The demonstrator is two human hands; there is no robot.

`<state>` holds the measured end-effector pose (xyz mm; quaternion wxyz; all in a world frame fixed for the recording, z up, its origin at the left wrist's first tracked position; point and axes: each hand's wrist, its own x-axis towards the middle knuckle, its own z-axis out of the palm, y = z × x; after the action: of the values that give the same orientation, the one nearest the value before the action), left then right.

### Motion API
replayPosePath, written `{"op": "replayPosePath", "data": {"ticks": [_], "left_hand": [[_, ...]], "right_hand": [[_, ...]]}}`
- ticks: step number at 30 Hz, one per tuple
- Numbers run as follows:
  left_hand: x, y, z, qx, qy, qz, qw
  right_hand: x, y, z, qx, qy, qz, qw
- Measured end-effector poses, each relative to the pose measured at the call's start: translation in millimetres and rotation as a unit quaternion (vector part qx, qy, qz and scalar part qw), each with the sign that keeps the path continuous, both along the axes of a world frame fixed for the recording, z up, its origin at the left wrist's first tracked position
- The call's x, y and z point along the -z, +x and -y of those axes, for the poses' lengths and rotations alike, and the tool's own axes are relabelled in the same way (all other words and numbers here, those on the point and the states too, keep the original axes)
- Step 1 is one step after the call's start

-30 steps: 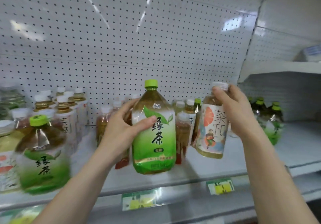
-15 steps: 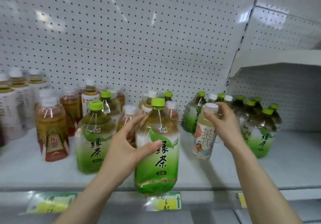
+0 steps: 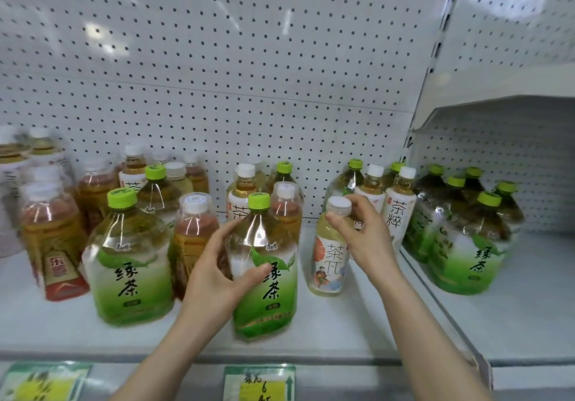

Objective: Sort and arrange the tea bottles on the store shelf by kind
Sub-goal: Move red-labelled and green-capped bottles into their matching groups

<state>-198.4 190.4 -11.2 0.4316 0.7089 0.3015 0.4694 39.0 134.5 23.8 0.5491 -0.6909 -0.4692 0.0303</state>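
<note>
Two bare forearms rise from the lower edge toward a white shelf (image 3: 311, 332) backed by perforated panel (image 3: 217, 58). At far left stand blurred amber tea bottles, among them a red-labelled bottle (image 3: 53, 242) near the front. Just right of it stands a large green-capped green tea bottle (image 3: 130, 260), upright on the shelf, with a white-capped amber bottle (image 3: 194, 239) close beside it. The left hand (image 3: 221, 279) reaches up and to the right, palm turned toward a second large green tea bottle (image 3: 264, 273); its fingers wrap the bottle's left shoulder and the thumb presses across the front of the label, so the hand is closed in a grip on it. This bottle sits near the shelf's front edge; whether its base rests on the shelf cannot be told. The right hand (image 3: 364, 232) extends upward and leftward, wrist slightly bent, fingertips pinching the white cap and neck of a slim illustrated-label tea bottle (image 3: 329, 260), which is upright, with its base at the shelf surface. Behind it stand white-labelled bottles (image 3: 399, 214). Farther right, past the upright divider, a cluster of green tea bottles (image 3: 466, 245) occupies the adjoining bay. A price tag (image 3: 259, 383) hangs on the shelf's front rail.
</note>
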Motion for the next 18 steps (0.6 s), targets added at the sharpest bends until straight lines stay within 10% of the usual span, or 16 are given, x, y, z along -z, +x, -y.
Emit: {"op": "replayPosePath", "data": {"ticks": [18], "left_hand": [[5.6,-5.0,-5.1,-0.007,0.119,-0.108,0.987]], "right_hand": [[-1.0,-1.0,-11.6,0.066,-0.036,0.054,0.996]]}}
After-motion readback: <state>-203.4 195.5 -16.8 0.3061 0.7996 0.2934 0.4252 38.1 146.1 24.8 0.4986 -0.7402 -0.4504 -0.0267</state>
